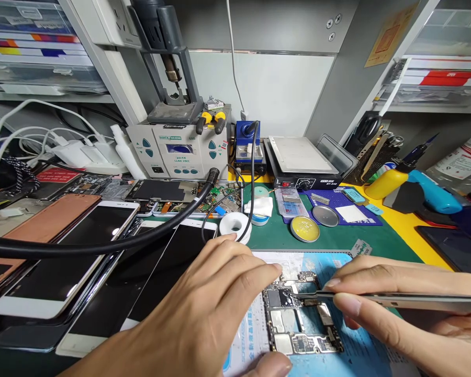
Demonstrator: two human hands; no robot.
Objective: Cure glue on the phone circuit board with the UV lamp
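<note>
A phone circuit board (304,343) with cut-out openings lies on a blue and white printed mat (359,345). My left hand (204,298) reaches over from the left, its index fingertip at the board's upper left corner and its thumb at the lower left, steadying it between them. In my right hand (400,327), a pair of metal tweezers (388,300) is pinched between thumb and fingers. Their tips point left and meet the board beside a small black chip (286,297). Whether anything sits between the tips is too small to tell.
Phone screens (74,256) lie at the left under a thick black hose (102,248) from the hot-air station (176,152). Behind my hands are a solder spool (234,222), a tin of yellow paste (305,229) and a hot plate (302,155). A yellow bottle (387,183) stands right.
</note>
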